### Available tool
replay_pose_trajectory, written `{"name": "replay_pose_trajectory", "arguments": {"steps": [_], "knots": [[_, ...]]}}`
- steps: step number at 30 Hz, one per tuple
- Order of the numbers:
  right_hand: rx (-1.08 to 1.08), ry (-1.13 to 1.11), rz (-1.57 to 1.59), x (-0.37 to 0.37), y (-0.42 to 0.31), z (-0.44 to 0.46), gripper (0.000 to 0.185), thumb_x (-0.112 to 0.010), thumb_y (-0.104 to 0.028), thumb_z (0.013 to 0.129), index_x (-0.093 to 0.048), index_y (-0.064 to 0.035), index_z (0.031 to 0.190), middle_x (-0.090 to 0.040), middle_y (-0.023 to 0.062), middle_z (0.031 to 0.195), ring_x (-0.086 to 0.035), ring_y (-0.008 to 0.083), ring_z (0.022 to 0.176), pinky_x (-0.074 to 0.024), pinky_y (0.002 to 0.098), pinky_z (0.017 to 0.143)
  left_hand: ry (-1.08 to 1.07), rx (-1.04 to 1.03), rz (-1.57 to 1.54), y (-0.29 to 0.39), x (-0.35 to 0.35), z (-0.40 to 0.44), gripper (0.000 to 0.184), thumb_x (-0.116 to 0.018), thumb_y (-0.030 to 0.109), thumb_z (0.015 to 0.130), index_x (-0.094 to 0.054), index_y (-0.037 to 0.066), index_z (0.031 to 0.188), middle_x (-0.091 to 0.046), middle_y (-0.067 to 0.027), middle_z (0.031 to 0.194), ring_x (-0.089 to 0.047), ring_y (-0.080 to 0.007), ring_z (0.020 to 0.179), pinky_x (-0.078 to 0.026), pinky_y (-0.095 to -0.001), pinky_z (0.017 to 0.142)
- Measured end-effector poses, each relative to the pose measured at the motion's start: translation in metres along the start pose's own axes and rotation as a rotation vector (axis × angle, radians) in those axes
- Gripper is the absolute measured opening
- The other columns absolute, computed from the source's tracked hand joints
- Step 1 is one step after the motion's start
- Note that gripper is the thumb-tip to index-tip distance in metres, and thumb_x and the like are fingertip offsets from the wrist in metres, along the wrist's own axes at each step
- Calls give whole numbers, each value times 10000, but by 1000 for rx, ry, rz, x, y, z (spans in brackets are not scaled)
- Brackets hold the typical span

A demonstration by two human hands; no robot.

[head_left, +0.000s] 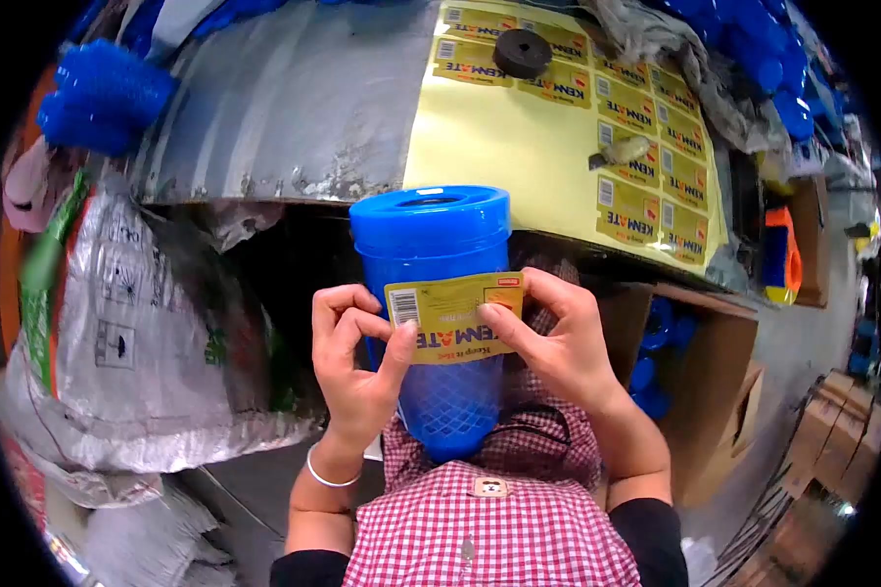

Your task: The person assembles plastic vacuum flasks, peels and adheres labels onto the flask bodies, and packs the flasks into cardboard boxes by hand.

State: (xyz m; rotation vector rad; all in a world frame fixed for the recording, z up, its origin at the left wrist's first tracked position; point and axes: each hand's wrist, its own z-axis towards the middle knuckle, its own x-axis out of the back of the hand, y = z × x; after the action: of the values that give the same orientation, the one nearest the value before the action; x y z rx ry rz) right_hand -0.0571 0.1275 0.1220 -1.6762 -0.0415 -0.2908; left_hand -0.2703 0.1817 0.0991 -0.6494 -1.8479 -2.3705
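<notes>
A blue plastic container [431, 230] with a round rim and a see-through patterned lower part rests upside down or tilted against my lap. Across its front lies a yellow KENMATE label [455, 303], printed upside down from my view. My left hand [357, 357] pinches the label's left edge by the barcode, thumb on its face. With thumb and fingers, my right hand [558, 338] grips the label's right edge. Whether the label is stuck to the container or only held against it, I cannot tell.
A yellow label sheet [509, 147] lies on the metal worktable [284, 98], with a dark round weight [522, 53] on it. Blue plastic items [103, 93] stand at the back left. A white sack [137, 342] is at the left, an open cardboard box [700, 421] at the right.
</notes>
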Motion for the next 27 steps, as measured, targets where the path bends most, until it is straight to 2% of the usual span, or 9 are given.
{"name": "replay_pose_trajectory", "arguments": {"steps": [5,7,11,15,17,18,21,24,27], "knots": [[59,14,37,-2,4,3,252,-749,-202,900,-667,24,972,-669,147,837,-657,234,737,-525,341,699,77,-14,82,-3,-4,0,313,-796,118,827,-509,45,725,-488,-98,1013,-499,-205,927,-427,-319,828],[195,114,-437,-3,3,1,324,-747,-291,888,-607,0,916,-640,145,811,-647,299,740,-514,409,712,17,-69,177,-18,1,-2,370,-799,246,859,-493,43,806,-470,-94,1047,-493,-196,932,-424,-318,829],[-28,307,-820,14,48,-7,412,-762,-347,855,-516,-26,936,-602,160,875,-617,365,835,-486,479,760,-75,53,78,-44,8,5,452,-706,403,949,-437,43,992,-436,-102,1133,-478,-185,1018,-418,-321,919],[-59,141,-47,0,52,-44,821,-809,-398,835,-383,55,1372,-527,293,1266,-564,382,1195,-463,468,1028,201,-410,207,-26,11,20,326,-733,328,921,-535,78,988,-531,-96,1166,-550,-221,1134,-453,-397,1000],[-48,-50,-29,-18,48,-57,1127,-834,-424,803,-127,60,1536,-361,340,1461,-423,436,1367,-354,474,1164,-389,-1189,591,-13,29,49,230,-757,235,877,-649,142,1057,-627,-71,1237,-588,-232,1180,-445,-405,1031],[-110,-130,36,-31,53,-60,1240,-839,-458,779,-21,53,1559,-292,359,1508,-351,465,1420,-302,485,1198,-593,-1279,701,7,19,64,343,-748,303,868,-697,196,1189,-652,-41,1325,-585,-220,1265,-422,-397,1080],[-55,-50,-17,-54,64,-62,1241,-818,-483,752,-45,64,1555,-325,353,1487,-370,473,1399,-301,498,1194,-1008,-1208,925,43,-19,81,719,-587,610,867,-646,46,1308,-614,-117,1394,-529,-275,1348,-325,-434,1186],[-17,-2,45,-59,75,-58,1218,-840,-430,708,-112,82,1539,-358,352,1465,-392,460,1381,-317,486,1179,-1242,-1124,957,55,-38,91,869,-593,671,822,-620,-67,1280,-586,-216,1395,-516,-301,1356,-301,-460,1199],[109,74,189,-58,85,-63,1201,-856,-401,715,-110,17,1559,-359,324,1478,-398,417,1375,-314,451,1178,-1030,-1298,674,67,-41,89,646,-661,582,848,-698,39,1197,-617,-157,1361,-561,-289,1304,-409,-434,1129]]}}
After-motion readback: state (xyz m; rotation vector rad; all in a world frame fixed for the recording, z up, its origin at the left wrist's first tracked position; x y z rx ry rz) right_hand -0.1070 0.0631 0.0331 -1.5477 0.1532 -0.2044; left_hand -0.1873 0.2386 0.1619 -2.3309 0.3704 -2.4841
